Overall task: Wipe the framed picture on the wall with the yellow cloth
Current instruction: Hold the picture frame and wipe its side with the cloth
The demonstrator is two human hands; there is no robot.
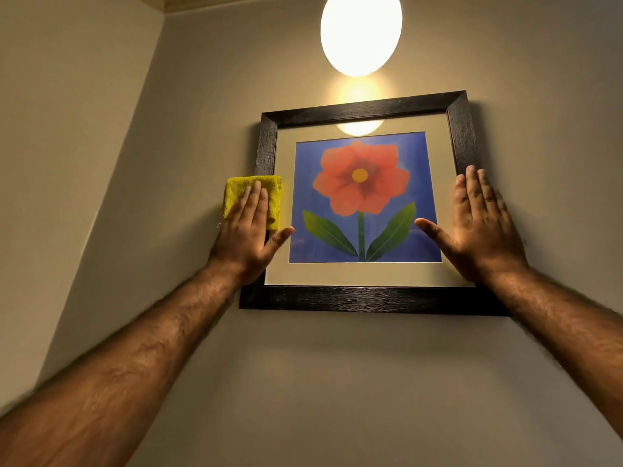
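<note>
On the wall under the glowing lamp hangs the framed picture; against its left edge my left hand presses the yellow cloth flat, fingers extended, while my right hand lies open-palmed on its right edge, holding nothing

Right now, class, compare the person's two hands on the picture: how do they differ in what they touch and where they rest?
The left hand presses a folded yellow cloth against the frame's left side; the right hand is bare and holds nothing. The left hand lies over the left edge of the framed picture, the right hand over its right edge. Both are flat and open, fingers pointing up, thumbs angled inward towards the flower.
</note>
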